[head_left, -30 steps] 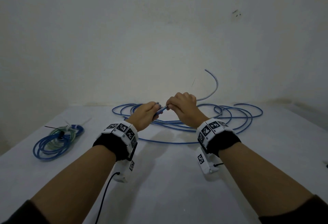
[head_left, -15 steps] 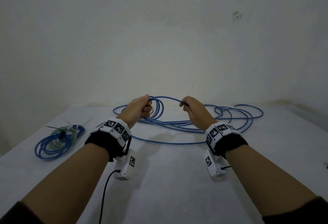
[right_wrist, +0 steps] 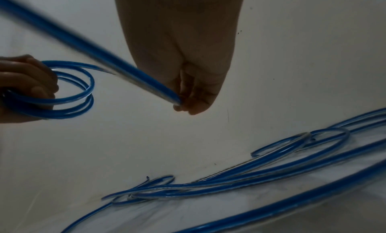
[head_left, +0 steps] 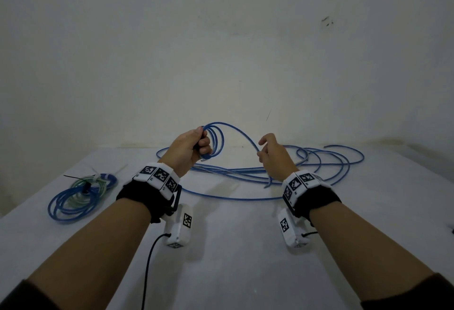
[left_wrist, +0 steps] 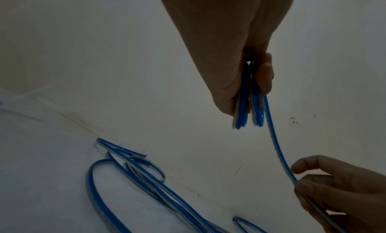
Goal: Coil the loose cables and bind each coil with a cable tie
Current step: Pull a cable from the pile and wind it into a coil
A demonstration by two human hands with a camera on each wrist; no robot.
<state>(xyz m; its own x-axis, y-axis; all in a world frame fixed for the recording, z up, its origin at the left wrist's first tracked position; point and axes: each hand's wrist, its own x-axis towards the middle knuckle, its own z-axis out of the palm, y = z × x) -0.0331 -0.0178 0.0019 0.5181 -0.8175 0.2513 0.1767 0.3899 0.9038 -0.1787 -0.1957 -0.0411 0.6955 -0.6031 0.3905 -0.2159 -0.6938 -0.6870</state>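
A long blue cable (head_left: 290,169) lies in loose loops across the back of the white table (head_left: 233,248). My left hand (head_left: 194,145) is raised and grips a small coil of that cable (head_left: 216,141), seen edge-on in the left wrist view (left_wrist: 248,107) and as rings in the right wrist view (right_wrist: 77,94). From the coil one strand (head_left: 242,135) arcs over to my right hand (head_left: 269,152), whose fingertips (right_wrist: 183,102) pinch it lightly. In the left wrist view the strand (left_wrist: 275,142) runs down into the right hand (left_wrist: 325,187).
At the left of the table lies a bound coil of blue and green cable (head_left: 78,194) with a black cable tie (head_left: 73,177) and a white tie (head_left: 110,172) beside it. A pale wall (head_left: 221,51) stands right behind the table. A small dark object (head_left: 451,229) sits at the right edge.
Both hands have risen and moved apart. The small coil in my left hand has gained a turn, and my right hand has slid further along the strand.
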